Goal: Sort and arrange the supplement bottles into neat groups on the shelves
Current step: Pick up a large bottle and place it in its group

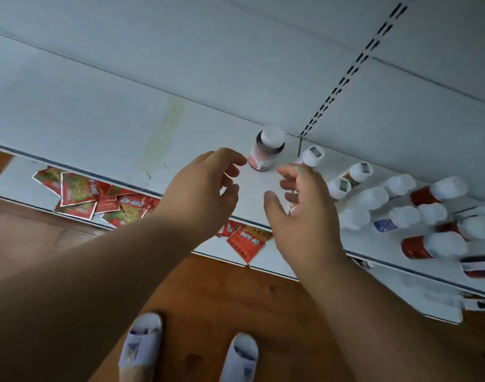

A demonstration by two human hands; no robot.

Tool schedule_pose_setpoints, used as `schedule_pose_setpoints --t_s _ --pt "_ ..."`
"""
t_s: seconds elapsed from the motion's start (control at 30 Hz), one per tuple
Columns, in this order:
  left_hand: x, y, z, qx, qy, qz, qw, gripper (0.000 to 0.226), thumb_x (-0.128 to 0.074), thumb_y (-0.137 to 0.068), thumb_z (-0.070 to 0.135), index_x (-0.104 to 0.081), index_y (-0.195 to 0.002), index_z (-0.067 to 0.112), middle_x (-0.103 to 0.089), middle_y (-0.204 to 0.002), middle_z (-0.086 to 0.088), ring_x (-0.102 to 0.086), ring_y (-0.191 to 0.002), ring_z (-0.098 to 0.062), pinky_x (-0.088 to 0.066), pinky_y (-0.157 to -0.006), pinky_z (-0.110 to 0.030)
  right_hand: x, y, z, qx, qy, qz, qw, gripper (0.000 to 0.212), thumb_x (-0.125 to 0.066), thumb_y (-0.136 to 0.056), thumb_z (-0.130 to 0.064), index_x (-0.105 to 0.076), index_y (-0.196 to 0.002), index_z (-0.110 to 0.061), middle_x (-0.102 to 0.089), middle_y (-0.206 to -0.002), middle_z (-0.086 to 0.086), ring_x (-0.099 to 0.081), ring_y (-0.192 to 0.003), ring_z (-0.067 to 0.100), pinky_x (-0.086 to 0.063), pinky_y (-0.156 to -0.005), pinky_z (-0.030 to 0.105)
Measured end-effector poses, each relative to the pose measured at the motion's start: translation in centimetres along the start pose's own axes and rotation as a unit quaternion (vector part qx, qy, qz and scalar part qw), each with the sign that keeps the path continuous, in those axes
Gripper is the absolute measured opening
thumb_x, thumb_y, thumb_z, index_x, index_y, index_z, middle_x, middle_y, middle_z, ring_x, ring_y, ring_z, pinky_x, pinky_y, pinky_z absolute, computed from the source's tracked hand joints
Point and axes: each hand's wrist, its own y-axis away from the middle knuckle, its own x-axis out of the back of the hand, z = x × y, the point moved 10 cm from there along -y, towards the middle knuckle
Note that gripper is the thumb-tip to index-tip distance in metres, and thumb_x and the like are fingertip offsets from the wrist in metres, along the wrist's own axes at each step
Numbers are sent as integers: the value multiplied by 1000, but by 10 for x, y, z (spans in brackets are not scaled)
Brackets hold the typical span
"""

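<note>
A: Head view, looking steeply down. White shelf [120, 133] running from near left to far right. Lone pink-labelled bottle [265, 150] with a white cap, upright, at the far edge of the left bay, just left of the slotted upright [346, 75].

B: And the hands?

A: Both reaching in, empty. Left hand [205, 188] just left of the bottle, fingers loosely curled, index tip close to its base but apparently not touching. Right hand [299, 205] near and to the right, fingers spread, clamped on nothing. Apart from each other, bare shelf between them.

B: Rest of the stock?

A: Crowded on the right bay: cluster of white-capped bottles [373, 199], some lying over, among them a red-labelled bottle [428, 195] and a blue-labelled bottle [384, 225]. Unsorted, well apart from the lone one. On the lower shelf, loose red sachets [78, 194] scattered at left. Below, wooden floor [222, 285] and two pale slippers [142, 340].

B: Step in hand?

A: Seemingly the very start of a group: one bottle placed, most of the heap untouched. Hard to tell whether reaching for it or letting go.

B: Next move?

A: Probably a reach right into the heap, picking a matching pink label, setting it upright just beside the first. Care needed with tipped neighbours, likely to roll.
</note>
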Motion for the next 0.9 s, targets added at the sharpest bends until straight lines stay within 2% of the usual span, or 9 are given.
schedule_pose_setpoints --t_s 0.1,0.27,0.37,0.5,0.63,0.67,0.73,0.83,0.9 --pt "-29 -30 -19 10 14 0 1000 40 -61 -93 15 -54 -130 30 -61 -111 12 -59 -94 -7 -47 -78 -18 -15 -40 37 -34 -5 30 999 35 -65 -91 -25 -50 -122 -30 -58 -118 -5 -57 -108 14 -52 -90 37" --pt "-85 -98 -48 64 81 -1 995 59 -62 -93 19 -37 -145 29 -51 -142 4 -56 -121 -16 -48 -95 -29 -57 -110 87 -108 -32 -24 993 60 -57 -97 -20 -27 -149 -27 -42 -150 0 -45 -133 22 -39 -103 36" --pt "-115 -121 -60 93 147 -13 985 57 -57 -95 16 -37 -147 27 -52 -142 2 -54 -125 -20 -47 -99 -32 -83 -127 102 -116 -70 -37 990 54 -59 -95 -26 -36 -143 -27 -53 -138 0 -52 -116 19 -42 -93 35" --pt "-97 -98 -67 126 165 33 978 37 -55 -98 19 -48 -133 29 -62 -111 7 -61 -101 -16 -47 -71 -25 -82 -115 89 -93 -88 -9 992 43 -70 -83 -48 -54 -118 -29 -68 -105 -9 -66 -93 14 -56 -81 40" --pt "-54 -26 -69 186 196 17 963 34 -58 -95 14 -54 -123 34 -65 -83 12 -60 -59 1 -43 -44 -16 -62 -50 47 -92 -115 -64 987 39 -62 -94 -36 -48 -129 -29 -64 -108 -8 -63 -99 14 -54 -89 41" --pt "-40 -5 -65 196 203 13 959 33 -59 -95 15 -56 -122 34 -65 -83 12 -62 -59 1 -43 -45 -17 -54 -32 32 -86 -126 -77 985 42 -61 -95 -35 -44 -133 -31 -63 -106 -7 -63 -97 14 -53 -89 42" --pt "-10 36 -49 211 218 4 953 33 -60 -96 14 -58 -123 33 -68 -89 8 -69 -76 -8 -48 -57 -23 -36 3 -1 -71 -147 -109 981 50 -60 -94 -36 -37 -138 -39 -63 -106 -4 -63 -96 15 -53 -89 42" --pt "33 96 -17 231 254 -28 939 34 -60 -96 7 -59 -123 28 -70 -96 0 -70 -93 -21 -55 -67 -36 -6 56 -45 -65 -158 -172 970 60 -58 -94 -40 -25 -140 -56 -63 -119 0 -63 -105 18 -52 -93 42" --pt "59 131 13 226 268 -51 935 32 -60 -95 1 -62 -119 23 -73 -97 -3 -70 -96 -21 -57 -87 -47 25 89 -72 -62 -166 -193 965 56 -58 -94 -39 -27 -136 -59 -63 -121 0 -63 -107 17 -54 -93 44"
